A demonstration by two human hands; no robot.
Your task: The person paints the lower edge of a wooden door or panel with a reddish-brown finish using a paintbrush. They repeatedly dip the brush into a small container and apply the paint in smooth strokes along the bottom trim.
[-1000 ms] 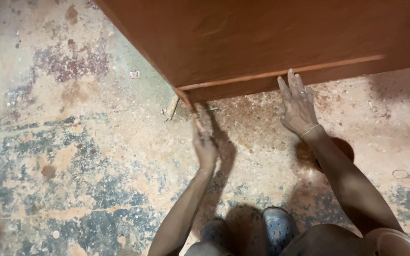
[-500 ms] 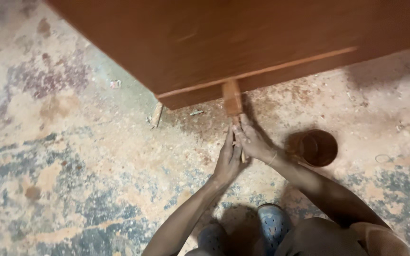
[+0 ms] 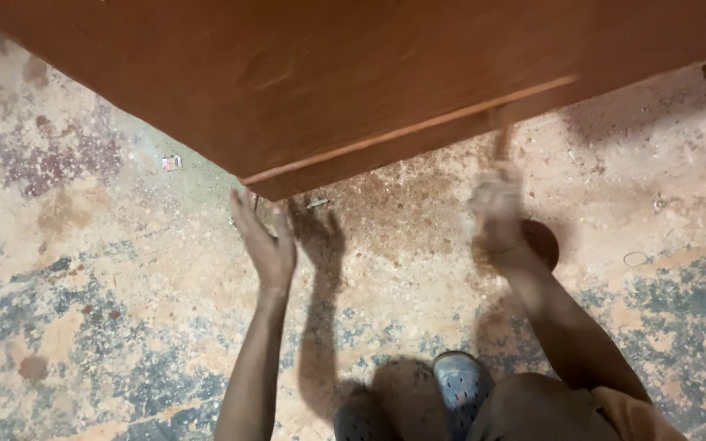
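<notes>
Beneath the near corner of the big brown wooden panel (image 3: 353, 90), the left hand (image 3: 267, 245) is raised with its grip spread flat, fingers together and pointing up, close to the panel's lower edge, though I cannot tell if it touches. Further along that edge, the right hand (image 3: 496, 208) is blurred; it seems closed around a slim wooden stick (image 3: 501, 143) that rises to the panel, but I cannot tell the grip for certain. A dark round patch (image 3: 542, 243) lies on the dusty, stained concrete floor (image 3: 83, 286) just beside the right wrist. Blue perforated shoes (image 3: 459, 382) stand at the bottom.
</notes>
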